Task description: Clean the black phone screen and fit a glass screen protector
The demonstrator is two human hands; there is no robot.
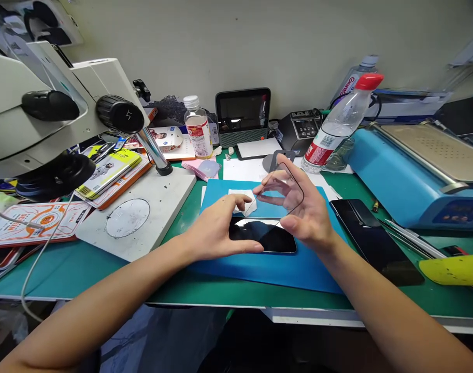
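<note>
My right hand (pixel 304 207) is raised above the blue mat, with a clear screen protector (pixel 292 189) with a thin black border held tilted between its thumb and fingers. A phone (pixel 277 238) with a dark, glossy screen lies face up on the mat below. At the phone's left end is my left hand (pixel 216 225), fingers apart, its thumb stretched over the phone's near edge. The left fingertips are just above a white wipe (pixel 252 207) behind the phone; whether they touch it I cannot tell.
The microscope (pixel 119 114) and its white base (pixel 170 197) stand at left. A second dark phone (pixel 370 238) lies right of the blue mat (pixel 236 269), near tweezers (pixel 411 238) and a yellow-handled tool (pixel 452 269). Behind are bottles (pixel 331 134) and a small display (pixel 243 111); a blue machine (pixel 407 176) stands right.
</note>
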